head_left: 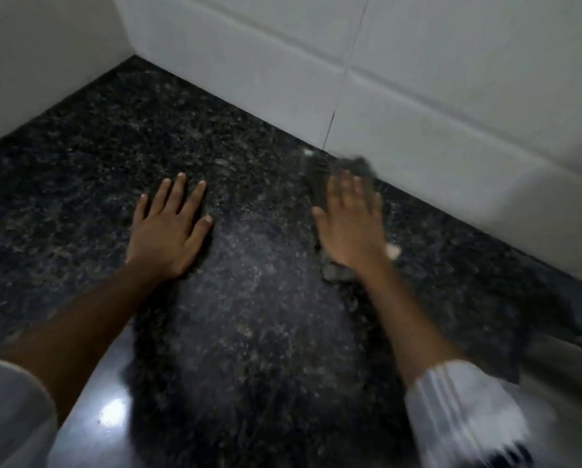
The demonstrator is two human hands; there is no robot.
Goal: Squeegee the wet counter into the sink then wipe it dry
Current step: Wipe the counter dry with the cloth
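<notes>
The dark speckled granite counter point(255, 298) fills most of the view. My left hand point(168, 228) lies flat on it with the fingers spread and nothing under it. My right hand point(350, 221) is blurred and presses flat on a grey cloth point(320, 177), which sticks out beyond the fingertips and behind the wrist, close to the tiled back wall. No squeegee shows. A grey sink edge point(559, 363) appears at the right border.
White tiled walls point(417, 79) meet in a corner at the upper left and bound the counter at the back. At the lower left the counter's front edge gives way to a shiny floor point(107, 413) with a bright reflection.
</notes>
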